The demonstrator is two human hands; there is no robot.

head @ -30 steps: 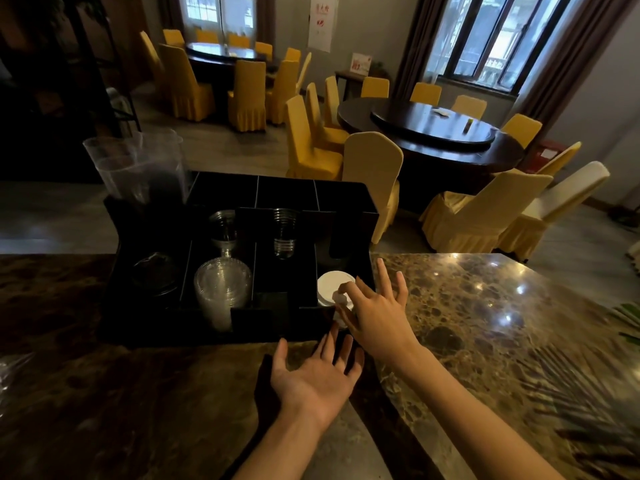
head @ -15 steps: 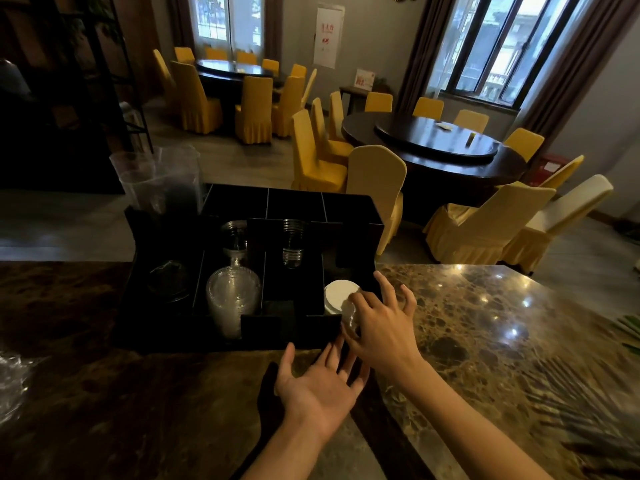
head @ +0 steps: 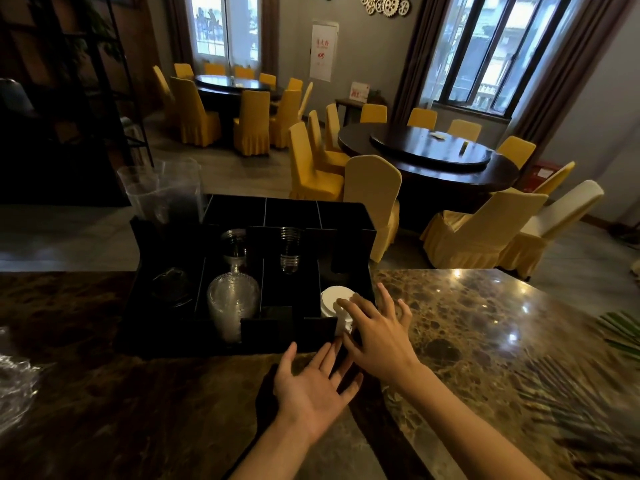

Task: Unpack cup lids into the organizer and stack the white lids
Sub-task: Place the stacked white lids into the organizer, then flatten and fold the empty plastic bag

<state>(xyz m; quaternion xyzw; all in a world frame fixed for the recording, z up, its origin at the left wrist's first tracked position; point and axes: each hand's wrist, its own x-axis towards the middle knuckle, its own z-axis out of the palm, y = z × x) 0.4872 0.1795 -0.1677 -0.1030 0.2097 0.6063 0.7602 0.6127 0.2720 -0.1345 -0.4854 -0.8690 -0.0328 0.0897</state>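
A black compartment organizer [head: 221, 341] stands on the marble counter. A stack of white lids [head: 332, 301] sits in its front right compartment. My right hand [head: 375, 332] rests on that stack, fingers spread over its top and near side. Just in front of the organizer my left hand [head: 313, 388] hovers palm up, fingers apart, holding nothing. Clear dome lids [head: 232, 306] fill the compartment to the left. Small clear cups [head: 290, 249] and another clear stack [head: 234, 242] sit further back.
Tall clear plastic cups [head: 162, 192] rise at the organizer's back left. Crinkled clear plastic wrap [head: 14, 382] lies at the counter's left edge. Green leaves [head: 620, 332] reach in at the right. Yellow-covered chairs and round dark tables fill the room beyond the counter.
The view has tilted up a little. My right hand has settled further over the white lid stack. My left hand stays palm up below it.
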